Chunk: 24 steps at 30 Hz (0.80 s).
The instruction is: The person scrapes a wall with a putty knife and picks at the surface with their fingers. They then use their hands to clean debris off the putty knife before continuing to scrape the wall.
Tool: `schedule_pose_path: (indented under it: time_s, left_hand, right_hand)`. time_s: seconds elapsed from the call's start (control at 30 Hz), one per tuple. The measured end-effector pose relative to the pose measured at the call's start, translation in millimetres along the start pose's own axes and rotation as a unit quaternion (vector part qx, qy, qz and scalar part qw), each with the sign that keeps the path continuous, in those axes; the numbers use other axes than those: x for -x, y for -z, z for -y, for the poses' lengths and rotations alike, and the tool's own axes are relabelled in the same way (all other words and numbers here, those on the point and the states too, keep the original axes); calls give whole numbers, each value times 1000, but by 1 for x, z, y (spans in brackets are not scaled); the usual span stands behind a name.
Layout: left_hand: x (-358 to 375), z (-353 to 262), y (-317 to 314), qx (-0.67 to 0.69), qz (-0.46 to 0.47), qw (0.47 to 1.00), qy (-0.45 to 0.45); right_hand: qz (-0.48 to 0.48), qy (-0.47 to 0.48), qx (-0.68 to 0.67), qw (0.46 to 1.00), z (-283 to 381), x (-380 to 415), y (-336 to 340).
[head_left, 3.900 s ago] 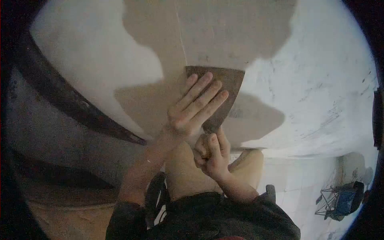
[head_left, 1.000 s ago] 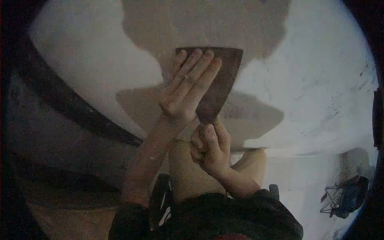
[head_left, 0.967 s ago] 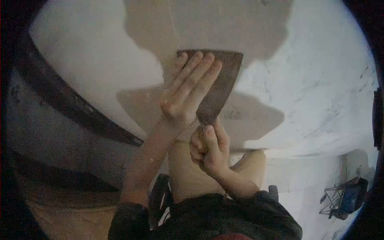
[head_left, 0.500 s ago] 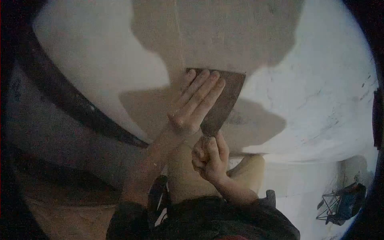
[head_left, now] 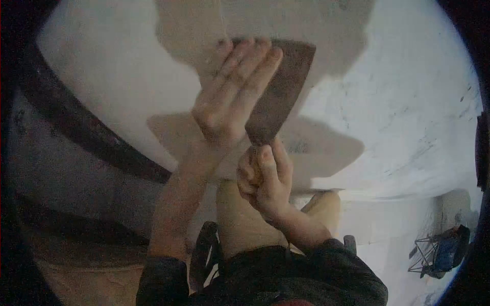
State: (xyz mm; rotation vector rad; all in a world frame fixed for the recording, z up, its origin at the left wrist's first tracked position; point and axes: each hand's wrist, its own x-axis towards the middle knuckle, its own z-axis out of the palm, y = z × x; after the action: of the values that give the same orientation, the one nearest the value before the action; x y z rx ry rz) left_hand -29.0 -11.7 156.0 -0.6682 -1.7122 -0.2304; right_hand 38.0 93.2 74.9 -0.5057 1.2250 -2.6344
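Note:
A wide dark scraper blade (head_left: 286, 86) lies flat against a wall surface, its top edge in a tan bare patch (head_left: 265, 25). My right hand (head_left: 265, 181) is closed around the scraper's handle just below the blade. My left hand (head_left: 229, 97) lies flat on the blade's left half, fingers straight and close together, pressing it to the wall. White coating (head_left: 408, 117) surrounds the tan patch to the left and right.
A dark curved band (head_left: 87, 132) runs down the left side of the wall. My bare knees (head_left: 245, 224) and dark shorts (head_left: 286, 280) show below the hands. A small blue object on a wire frame (head_left: 439, 250) stands at the lower right on a pale floor.
Both hands and the scraper have slid upward along the wall since half a second ago; the blade's top edge now reaches higher into the tan patch. The grip is unchanged.

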Motion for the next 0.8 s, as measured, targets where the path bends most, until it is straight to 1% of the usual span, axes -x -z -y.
schedule_pose_path:
  time_s: [0.07, 0.13, 0.17, 0.2, 0.23, 0.27, 0.3, 0.4, 0.43, 0.53, 0.57, 0.67, 0.7, 0.8]
  left_hand:
    - [-3, 5, -3, 19, -9, 1000, 7]
    - [7, 0, -5, 35, -13, 999, 21]
    - [15, -4, 0, 51, 37, 998, 30]
    - [20, -4, -3, 38, 37, 998, 15]
    - [24, -3, -6, 26, 38, 999, 1]
    - [28, -3, -10, 15, 39, 999, -11]
    - [21, -4, -6, 29, 50, 998, 2]
    - [-5, -3, -3, 30, 14, 999, 18]
    - [-8, -7, 1, 27, 19, 999, 23]
    - [16, -9, -13, 48, -8, 999, 11]
    - [18, -16, -5, 47, 43, 998, 21]
    - [17, -12, -14, 45, 14, 999, -4]
    - [11, -11, -12, 50, 4, 999, -10]
    - [5, -13, -5, 37, 29, 999, -2]
  right_hand:
    - [5, 17, 2, 1000, 7, -5, -12]
    - [-11, -12, -11, 1000, 2, 5, -10]
    - [-12, -22, -13, 1000, -2, 13, -6]
    - [-13, -29, -17, 999, -8, 17, 0]
    - [-26, 5, 21, 999, -17, 13, 3]
    - [-15, 4, 11, 1000, -20, 13, 8]
    - [-6, 1, -1, 1000, -13, 13, 6]
    - [26, 10, -18, 999, 9, 5, -3]
    - [39, 13, -19, 999, 12, 4, -5]
    - [0, -1, -38, 999, -3, 23, -2]
    - [-28, -12, -55, 998, -9, 28, 0]
    - [-3, 15, -52, 999, -7, 24, 4]
    - [14, 2, -62, 998, -3, 20, 3]
    - [15, 14, -68, 997, 0, 19, -2]
